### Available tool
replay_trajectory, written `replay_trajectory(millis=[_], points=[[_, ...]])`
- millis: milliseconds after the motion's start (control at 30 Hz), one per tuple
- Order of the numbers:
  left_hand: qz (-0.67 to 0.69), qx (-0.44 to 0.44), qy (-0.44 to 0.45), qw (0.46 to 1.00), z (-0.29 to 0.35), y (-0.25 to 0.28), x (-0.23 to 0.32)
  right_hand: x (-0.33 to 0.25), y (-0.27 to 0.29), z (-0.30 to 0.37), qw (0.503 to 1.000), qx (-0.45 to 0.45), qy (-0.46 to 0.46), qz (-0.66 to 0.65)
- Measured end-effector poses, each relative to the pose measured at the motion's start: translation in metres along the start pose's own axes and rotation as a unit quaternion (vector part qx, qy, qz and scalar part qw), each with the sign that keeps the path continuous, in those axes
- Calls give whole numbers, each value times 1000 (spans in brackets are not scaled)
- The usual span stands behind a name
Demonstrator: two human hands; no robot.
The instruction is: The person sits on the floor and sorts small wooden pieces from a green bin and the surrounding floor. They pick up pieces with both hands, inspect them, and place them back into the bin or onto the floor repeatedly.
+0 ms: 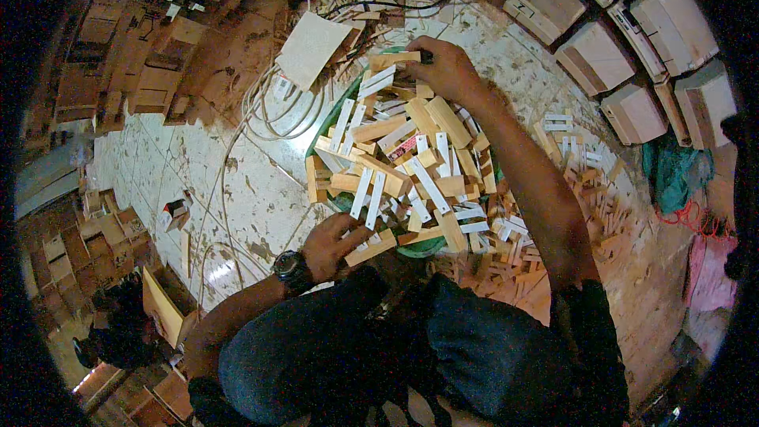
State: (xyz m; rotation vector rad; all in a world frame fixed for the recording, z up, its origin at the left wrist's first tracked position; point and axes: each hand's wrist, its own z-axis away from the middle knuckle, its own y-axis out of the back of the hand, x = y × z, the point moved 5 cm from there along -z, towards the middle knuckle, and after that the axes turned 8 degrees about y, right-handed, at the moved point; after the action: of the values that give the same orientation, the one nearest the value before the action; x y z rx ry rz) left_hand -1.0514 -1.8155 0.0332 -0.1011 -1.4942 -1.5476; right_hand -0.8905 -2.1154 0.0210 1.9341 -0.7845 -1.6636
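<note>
A heap of small pale wooden blocks (pixel 448 120), many with white strips bearing small dark holes, fills a green basin (pixel 423 248) on the floor before me. At its far edge, my right hand (pixel 447 71) has its thumb and fingers closed on the end of one wooden block (pixel 395 60). My left hand (pixel 326 247), with a dark watch on the wrist, is at the near left edge. Its fingers curl against another wooden block (pixel 371 247) lying aslant there. The fingertips of both hands are partly hidden.
More small blocks and strips (pixel 565 142) are piled on the floor at right. A pale board (pixel 314 49) and a coiled cable (pixel 269 111) lie at the far left. Wooden drawers or boxes (pixel 597 55) stand at the far right; stacked wooden pieces (pixel 87 245) line the left.
</note>
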Motion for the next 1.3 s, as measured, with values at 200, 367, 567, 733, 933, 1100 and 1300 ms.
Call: replay_trajectory(millis=[200, 367, 567, 733, 933, 1100, 1300], points=[[212, 133, 96, 963, 4, 29, -2, 9, -10, -8, 986, -121, -109, 30], [151, 98, 105, 978, -8, 40, -11, 1, -5, 0, 997, -45, -42, 45], [-102, 113, 36, 988, -29, 55, -18, 1, 11, 1, 993, -54, -39, 93], [-269, 125, 76, 952, -32, 48, -22, -14, 2, -1, 978, -159, -19, 133], [-15, 132, 92, 987, -22, 36, -34, -7, 8, 12, 986, -126, -40, 106], [178, 226, 77, 954, -13, 35, -47, 7, -3, 4, 979, -142, -41, 142], [173, 399, 237, 869, -21, 68, -60, 17, 2, 14, 989, -102, -106, 0]])
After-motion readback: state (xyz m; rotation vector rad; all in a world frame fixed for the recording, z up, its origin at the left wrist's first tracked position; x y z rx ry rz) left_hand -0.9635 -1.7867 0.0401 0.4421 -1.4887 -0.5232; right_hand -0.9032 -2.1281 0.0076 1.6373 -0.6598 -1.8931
